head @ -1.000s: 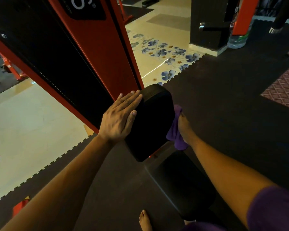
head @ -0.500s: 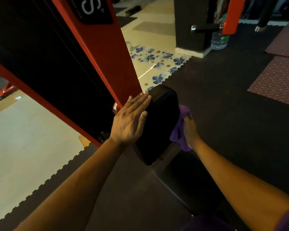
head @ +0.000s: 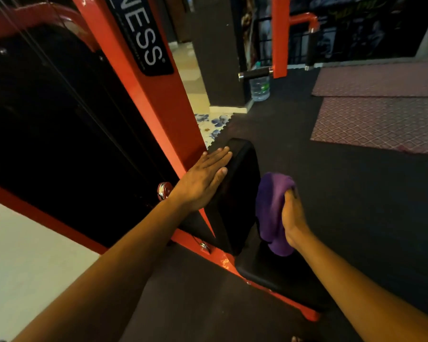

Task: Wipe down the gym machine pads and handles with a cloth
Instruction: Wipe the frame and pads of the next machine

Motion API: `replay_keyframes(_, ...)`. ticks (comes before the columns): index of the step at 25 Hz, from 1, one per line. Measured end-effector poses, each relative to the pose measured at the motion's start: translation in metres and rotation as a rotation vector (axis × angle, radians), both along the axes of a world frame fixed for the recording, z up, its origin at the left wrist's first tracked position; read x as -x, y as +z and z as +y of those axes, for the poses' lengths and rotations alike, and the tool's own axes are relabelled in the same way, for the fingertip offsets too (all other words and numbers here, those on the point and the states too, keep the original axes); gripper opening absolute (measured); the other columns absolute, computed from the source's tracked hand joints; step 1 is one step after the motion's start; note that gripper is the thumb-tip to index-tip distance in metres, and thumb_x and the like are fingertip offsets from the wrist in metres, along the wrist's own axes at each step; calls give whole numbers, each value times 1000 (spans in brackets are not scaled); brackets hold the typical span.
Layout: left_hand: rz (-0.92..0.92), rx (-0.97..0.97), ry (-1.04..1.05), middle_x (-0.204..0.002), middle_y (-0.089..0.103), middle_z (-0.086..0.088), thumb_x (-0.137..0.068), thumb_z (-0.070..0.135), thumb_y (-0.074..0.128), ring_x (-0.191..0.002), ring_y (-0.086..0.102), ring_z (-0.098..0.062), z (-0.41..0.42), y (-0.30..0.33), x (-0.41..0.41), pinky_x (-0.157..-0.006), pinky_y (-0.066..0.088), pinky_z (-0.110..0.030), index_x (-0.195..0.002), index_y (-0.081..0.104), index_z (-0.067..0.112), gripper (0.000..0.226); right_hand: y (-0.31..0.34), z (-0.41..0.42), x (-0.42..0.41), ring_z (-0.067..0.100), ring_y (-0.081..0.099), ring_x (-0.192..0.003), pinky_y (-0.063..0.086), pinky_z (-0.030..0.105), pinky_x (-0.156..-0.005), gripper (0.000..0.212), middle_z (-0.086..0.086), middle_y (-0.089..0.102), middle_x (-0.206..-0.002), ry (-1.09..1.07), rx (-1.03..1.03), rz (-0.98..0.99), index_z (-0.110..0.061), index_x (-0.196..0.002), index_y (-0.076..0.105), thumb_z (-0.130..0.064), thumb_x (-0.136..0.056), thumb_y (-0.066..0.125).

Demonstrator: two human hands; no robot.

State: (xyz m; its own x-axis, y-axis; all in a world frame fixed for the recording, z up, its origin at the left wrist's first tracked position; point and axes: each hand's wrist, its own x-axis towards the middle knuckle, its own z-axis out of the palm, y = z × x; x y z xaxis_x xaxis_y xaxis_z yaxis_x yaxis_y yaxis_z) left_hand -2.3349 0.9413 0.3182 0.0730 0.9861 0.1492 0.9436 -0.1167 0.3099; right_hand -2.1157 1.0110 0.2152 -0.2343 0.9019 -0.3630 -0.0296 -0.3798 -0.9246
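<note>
Hands at the black back pad

Left hand lies flat, fingers straight, on the pad's back; right hand grips a purple cloth beside its front.

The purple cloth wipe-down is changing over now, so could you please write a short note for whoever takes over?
Left hand: flat, fingers straight, braced on the near side of the upright black padded back pad.
Right hand: grips the bunched purple cloth against the pad's far side.
Black seat pad lies below, untouched right now.
Done: cannot tell from the picture.
Left: seat pad and the black-grip handles behind.
</note>
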Motion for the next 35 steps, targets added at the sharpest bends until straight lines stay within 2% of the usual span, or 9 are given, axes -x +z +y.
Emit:
replay_keyframes(7, -126, 153, -53, -171, 5, 12, -114, 30, 33, -153, -2, 4, 35, 8, 16, -116, -5, -4, -165, 17, 20, 54, 28, -10, 52, 31, 49, -131, 41, 40, -104, 53, 11, 51, -144, -18, -294, -112, -14, -148, 41, -45, -107, 26)
replay_keyframes(10, -186, 83, -85, -171, 4, 7, -113, 25, 35, -154, -3, -1, 36, -5, 20, -117, -7, -6, -164, 17, 16, 55, 26, -28, 70, 20, 47, -136, 40, 37, -110, 57, -2, 47, -150, 35, -410, -108, -29, -152, 34, -53, -100, 32)
replay_keyframes(13, -219, 49, -104, -171, 5, 2, -113, 24, 35, -155, -2, -6, 40, -11, 23, -120, -6, -12, -163, 17, 13, 54, 19, -31, 72, 22, 48, -132, 39, 26, -101, 52, 7, 48, -148, 48, -404, -197, -19, -152, 36, -44, -106, 35)
replay_keyframes(19, -244, 63, -103, -172, 0, 1, -113, 30, 31, -156, -4, -6, 40, -13, 24, -122, -9, -14, -165, 12, 13, 57, 16, -51, 69, 29, 50, -132, 44, 30, -97, 59, 9, 46, -149, 23, -371, -281, -18, -152, 36, -52, -104, 31)
replay_keyframes(23, -275, 70, -80, -173, 0, -1, -114, 28, 31, -158, -3, -11, 37, -9, 20, -118, -7, -13, -164, 12, 11, 56, 20, -55, 92, 11, 29, -149, 25, 30, -121, 80, -9, 28, -164, -37, -666, -221, -32, -158, 24, -73, -90, 29)
replay_keyframes(28, -302, 58, -102, -173, 4, -4, -114, 23, 32, -159, 0, -15, 34, -8, 19, -125, -1, -24, -163, 16, 8, 54, 14, 74, 118, 15, 61, -124, 46, 46, -110, 79, -6, 64, -136, -186, -361, -114, -41, -137, 57, -82, -70, 53)
replay_keyframes(30, -297, 42, -99, -172, 7, -5, -114, 21, 33, -159, 2, -16, 34, -8, 20, -125, 0, -25, -162, 18, 7, 53, 8, 27, 111, 16, 57, -129, 44, 47, -111, 84, -6, 57, -144, -176, -236, -89, -49, -142, 46, -88, -69, 51)
replay_keyframes(33, -278, 31, -114, -172, 8, -5, -114, 20, 33, -159, 3, -16, 34, -11, 23, -126, 0, -26, -162, 20, 7, 52, -2, -106, 112, 14, 30, -150, 26, 46, -123, 88, -8, 28, -164, -89, -440, -51, -44, -156, 21, -88, -81, 28)
replay_keyframes(35, -274, 34, -122, -172, 8, -5, -114, 21, 33, -159, 3, -16, 34, -10, 22, -128, 1, -30, -162, 21, 8, 52, 7, -106, 112, 11, 24, -152, 20, 43, -125, 91, -9, 21, -166, -20, -507, -138, -38, -160, 16, -84, -82, 23)
